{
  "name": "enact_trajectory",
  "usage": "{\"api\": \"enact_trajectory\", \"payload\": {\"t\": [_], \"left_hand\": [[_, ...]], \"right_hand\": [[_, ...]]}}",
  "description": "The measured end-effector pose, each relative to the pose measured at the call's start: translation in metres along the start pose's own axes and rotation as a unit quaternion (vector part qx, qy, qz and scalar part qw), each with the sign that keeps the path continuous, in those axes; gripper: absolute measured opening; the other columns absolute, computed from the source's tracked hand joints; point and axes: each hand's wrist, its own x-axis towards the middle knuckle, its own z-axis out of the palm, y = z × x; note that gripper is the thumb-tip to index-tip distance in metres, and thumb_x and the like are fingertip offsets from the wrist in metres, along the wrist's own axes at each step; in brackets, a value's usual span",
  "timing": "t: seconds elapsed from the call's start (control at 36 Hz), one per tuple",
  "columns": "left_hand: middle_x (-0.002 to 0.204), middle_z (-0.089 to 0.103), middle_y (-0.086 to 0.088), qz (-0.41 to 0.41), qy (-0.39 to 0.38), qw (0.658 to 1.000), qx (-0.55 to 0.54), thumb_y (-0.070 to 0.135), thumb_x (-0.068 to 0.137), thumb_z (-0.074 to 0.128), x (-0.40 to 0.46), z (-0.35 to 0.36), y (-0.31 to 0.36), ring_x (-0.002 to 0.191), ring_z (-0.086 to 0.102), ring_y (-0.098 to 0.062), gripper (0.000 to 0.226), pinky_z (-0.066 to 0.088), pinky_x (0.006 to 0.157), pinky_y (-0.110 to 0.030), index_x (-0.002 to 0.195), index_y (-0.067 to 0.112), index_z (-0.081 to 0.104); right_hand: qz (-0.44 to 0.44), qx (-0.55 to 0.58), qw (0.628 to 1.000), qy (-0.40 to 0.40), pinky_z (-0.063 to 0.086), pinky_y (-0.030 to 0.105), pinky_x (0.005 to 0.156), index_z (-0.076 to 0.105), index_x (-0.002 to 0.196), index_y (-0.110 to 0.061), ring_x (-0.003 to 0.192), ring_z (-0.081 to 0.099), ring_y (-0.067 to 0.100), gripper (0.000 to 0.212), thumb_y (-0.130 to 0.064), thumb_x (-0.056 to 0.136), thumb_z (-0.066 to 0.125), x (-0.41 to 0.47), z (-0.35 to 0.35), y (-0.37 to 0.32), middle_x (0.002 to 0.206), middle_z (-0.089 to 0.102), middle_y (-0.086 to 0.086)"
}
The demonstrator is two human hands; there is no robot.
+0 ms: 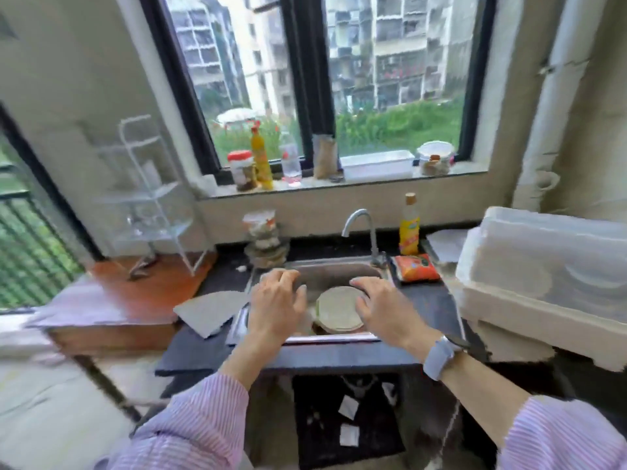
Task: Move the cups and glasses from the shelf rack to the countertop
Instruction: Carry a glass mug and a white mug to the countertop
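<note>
Both hands, left hand (276, 301) and right hand (380, 308), hover over sink (339, 271), fingers loosely spread, holding nothing. Shelf rack (149, 198) stands at ten o'clock, well apart.

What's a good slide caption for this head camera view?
Both hands, left and right, hover empty over the sink; shelf rack untouched.

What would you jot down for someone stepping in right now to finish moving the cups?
Left hand: open, holding nothing, over the sink.
Right hand: open, holding nothing, over the sink beside the plate lying in it.
Shelf rack: stands far left on the wooden board; the frame is blurred, something glassy shows on its lower tiers.
Done: no cup visibly moved to the countertop.
Left: reach to the rack and carry the cups and glasses over.
</note>
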Motion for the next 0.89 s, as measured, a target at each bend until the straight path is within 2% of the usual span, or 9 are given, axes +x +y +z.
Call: {"api": "enact_trajectory", "payload": {"t": [0.08,0.14,0.25,0.42,0.56,0.69,0.75,0.81,0.89], "left_hand": [[0.105,0.066,-0.017,-0.056,0.039,0.997,0.024,0.026,0.078,0.052,-0.012,-0.040,-0.072,0.098,0.060,-0.038,0.037,0.048,0.084,-0.042,0.104,0.004,0.065],[0.107,0.067,-0.015,-0.096,0.050,0.993,0.054,0.028,0.076,0.050,-0.018,-0.066,-0.115,0.099,0.060,-0.036,0.039,0.048,0.083,-0.042,0.105,0.007,0.065],[0.110,0.066,-0.012,-0.163,0.088,0.980,0.073,0.027,0.083,0.051,-0.025,-0.103,-0.189,0.105,0.059,-0.033,0.034,0.046,0.088,-0.042,0.110,0.010,0.063],[0.118,0.063,-0.009,-0.219,0.123,0.966,0.060,0.022,0.088,0.054,-0.008,-0.130,-0.277,0.112,0.054,-0.027,0.029,0.043,0.096,-0.043,0.115,0.011,0.060],[0.118,0.062,-0.010,-0.245,0.127,0.960,0.045,0.019,0.089,0.053,0.041,-0.146,-0.346,0.114,0.053,-0.026,0.028,0.043,0.097,-0.039,0.114,0.009,0.060],[0.118,0.060,-0.011,-0.252,0.127,0.959,0.011,0.019,0.090,0.051,0.113,-0.163,-0.409,0.113,0.052,-0.026,0.028,0.044,0.098,-0.040,0.115,0.009,0.058],[0.116,0.060,-0.011,-0.246,0.131,0.960,0.006,0.018,0.090,0.051,0.137,-0.168,-0.430,0.110,0.054,-0.025,0.027,0.044,0.095,-0.035,0.114,0.008,0.058],[0.113,0.062,-0.011,-0.238,0.132,0.962,0.009,0.017,0.090,0.051,0.159,-0.170,-0.450,0.106,0.055,-0.025,0.025,0.044,0.090,-0.031,0.111,0.008,0.059],[0.113,0.061,-0.010,-0.232,0.128,0.964,0.011,0.018,0.091,0.049,0.189,-0.174,-0.476,0.103,0.056,-0.022,0.026,0.042,0.085,-0.026,0.113,0.008,0.058]], "right_hand": [[-0.056,0.014,0.998,-0.036,0.039,0.042,0.102,0.053,0.125,-0.015,0.120,0.050,0.027,0.036,-0.020,0.090,0.045,0.033,0.047,-0.060,0.126,0.059,0.007],[-0.091,0.022,0.994,-0.058,0.040,0.041,0.101,0.055,0.123,-0.014,0.118,0.051,0.028,0.035,-0.020,0.090,0.046,0.052,0.075,-0.098,0.124,0.060,0.008],[-0.155,0.042,0.982,-0.098,0.041,0.043,0.100,0.054,0.123,-0.013,0.118,0.051,0.029,0.035,-0.018,0.090,0.045,0.087,0.126,-0.163,0.125,0.060,0.008],[-0.201,0.064,0.968,-0.135,0.039,0.041,0.102,0.051,0.126,-0.013,0.121,0.048,0.025,0.037,-0.021,0.092,0.041,0.147,0.190,-0.232,0.129,0.056,0.006],[-0.217,0.088,0.964,-0.129,0.041,0.039,0.101,0.053,0.124,-0.013,0.117,0.052,0.025,0.035,-0.021,0.092,0.043,0.217,0.231,-0.277,0.122,0.059,0.007],[-0.228,0.086,0.962,-0.119,0.038,0.031,0.104,0.052,0.125,-0.010,0.120,0.050,0.023,0.035,-0.020,0.093,0.042,0.295,0.257,-0.318,0.127,0.058,0.008],[-0.232,0.080,0.962,-0.120,0.038,0.028,0.098,0.054,0.122,-0.009,0.116,0.052,0.022,0.032,-0.018,0.094,0.041,0.323,0.264,-0.335,0.123,0.060,0.008],[-0.229,0.077,0.963,-0.118,0.041,0.030,0.092,0.056,0.117,-0.009,0.111,0.054,0.024,0.029,-0.018,0.094,0.040,0.347,0.274,-0.350,0.120,0.060,0.010],[-0.228,0.072,0.964,-0.113,0.041,0.034,0.097,0.053,0.121,-0.009,0.117,0.051,0.027,0.032,-0.018,0.094,0.040,0.381,0.290,-0.369,0.125,0.057,0.012]]}}
